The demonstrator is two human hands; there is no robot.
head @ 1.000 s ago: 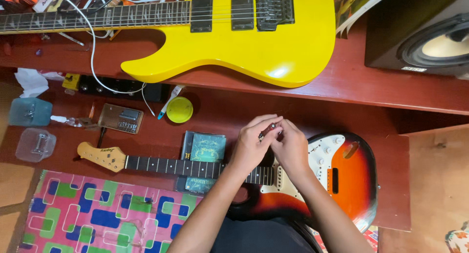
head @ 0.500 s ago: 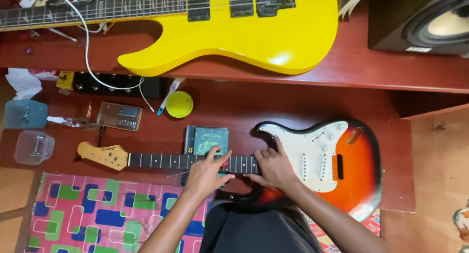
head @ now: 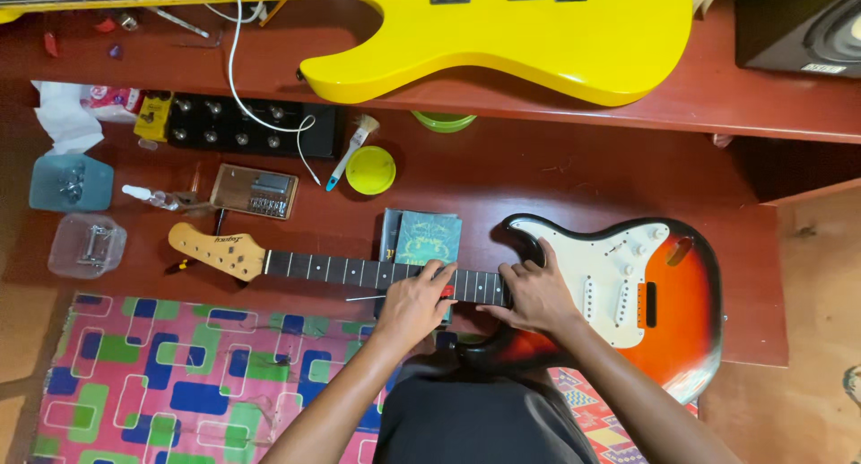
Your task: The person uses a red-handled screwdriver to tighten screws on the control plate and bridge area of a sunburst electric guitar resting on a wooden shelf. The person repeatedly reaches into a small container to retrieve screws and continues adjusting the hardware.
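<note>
A sunburst electric guitar (head: 659,325) with a white pickguard lies flat on the red-brown floor, its dark neck (head: 323,268) pointing left. My left hand (head: 414,304) rests on the neck's near edge, fingers curled over a small red thing (head: 446,291). A thin wire (head: 363,297) pokes out to the left of that hand. My right hand (head: 535,294) lies with fingers spread on the fretboard where the neck meets the body. A green booklet (head: 428,237) lies under the neck.
A yellow guitar (head: 538,43) lies on a raised ledge at the back. A black pedal board (head: 256,128), small brush (head: 352,150), yellow lid (head: 371,170), metal bridge part (head: 256,192) and two clear boxes (head: 85,246) sit to the left. A patterned mat (head: 179,383) lies in front. A speaker (head: 798,25) stands top right.
My hands, held together above the guitar body a second ago, have dropped and parted onto the neck. My view has moved closer and shifted.
</note>
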